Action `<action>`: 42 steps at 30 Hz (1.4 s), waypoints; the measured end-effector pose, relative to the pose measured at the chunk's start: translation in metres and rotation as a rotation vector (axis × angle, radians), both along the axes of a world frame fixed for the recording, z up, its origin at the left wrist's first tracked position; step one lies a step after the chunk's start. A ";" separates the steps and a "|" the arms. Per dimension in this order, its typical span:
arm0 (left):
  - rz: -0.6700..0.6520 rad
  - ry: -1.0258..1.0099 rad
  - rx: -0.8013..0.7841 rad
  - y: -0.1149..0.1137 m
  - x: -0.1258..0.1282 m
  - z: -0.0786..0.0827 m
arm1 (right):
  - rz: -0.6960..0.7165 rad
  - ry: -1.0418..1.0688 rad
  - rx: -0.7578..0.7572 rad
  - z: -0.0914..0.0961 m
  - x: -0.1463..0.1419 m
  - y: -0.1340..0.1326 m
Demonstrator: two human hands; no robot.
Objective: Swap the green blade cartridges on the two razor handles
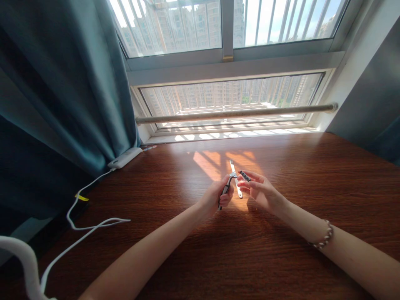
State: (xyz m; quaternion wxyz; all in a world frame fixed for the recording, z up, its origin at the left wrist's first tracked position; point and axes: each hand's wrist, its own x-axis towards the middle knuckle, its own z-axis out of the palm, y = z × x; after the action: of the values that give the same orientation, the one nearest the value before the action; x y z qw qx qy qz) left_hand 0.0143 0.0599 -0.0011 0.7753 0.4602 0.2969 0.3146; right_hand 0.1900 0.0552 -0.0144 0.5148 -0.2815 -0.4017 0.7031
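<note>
My left hand [218, 193] is closed around a slim black-and-silver tool [225, 189]. Its bent metal neck and silver head point up and to the right, much like a razor; its exact kind is unclear. Between the fingertips of my right hand [258, 187] is a small dark strip with a silvery pattern [245, 176], held just right of the tool's head and apart from it. A long, thin silver-white stick [239, 192] with a hole near its lower end lies on the table between my hands, partly covered by the tool's head and my right fingers.
The brown wooden table [300, 166] reaches to the window sill. A white power strip or adapter [126, 158] sits by the blue curtain [78, 83], its white cable [84, 237] looping across the left side. A thick white curved tube [21, 254] rises at the lower left.
</note>
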 end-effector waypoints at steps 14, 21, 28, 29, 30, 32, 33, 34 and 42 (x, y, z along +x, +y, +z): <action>0.166 -0.193 -0.102 0.006 -0.014 0.007 | -0.121 -0.765 0.357 -0.018 -0.001 0.005; 0.189 -0.166 -0.170 -0.018 -0.033 -0.023 | 0.070 -1.061 0.560 -0.018 -0.009 -0.010; 0.098 -0.197 -0.289 -0.020 -0.038 -0.028 | 0.223 -1.326 0.704 -0.016 -0.013 -0.019; 0.089 -0.209 -0.312 -0.019 -0.039 -0.028 | 0.229 -1.362 0.731 -0.015 -0.013 -0.021; 0.085 -0.223 -0.330 -0.017 -0.039 -0.028 | 0.237 -1.394 0.757 -0.013 -0.013 -0.022; 0.089 -0.254 -0.355 -0.015 -0.040 -0.030 | 0.242 -1.450 0.798 -0.011 -0.014 -0.024; 0.091 -0.270 -0.361 -0.014 -0.041 -0.031 | 0.245 -1.472 0.813 -0.010 -0.014 -0.025; 0.091 -0.281 -0.363 -0.014 -0.041 -0.032 | 0.251 -1.490 0.825 -0.010 -0.014 -0.025; 0.077 -0.267 -0.319 -0.016 -0.040 -0.035 | 0.124 -1.422 0.707 -0.016 -0.012 -0.019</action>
State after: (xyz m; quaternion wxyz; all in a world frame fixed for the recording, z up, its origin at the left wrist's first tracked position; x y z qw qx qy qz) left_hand -0.0258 0.0441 -0.0357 0.8584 0.2740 0.2548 0.3510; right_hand 0.1780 0.0367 -0.0306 0.1537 -0.4598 -0.8482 0.2134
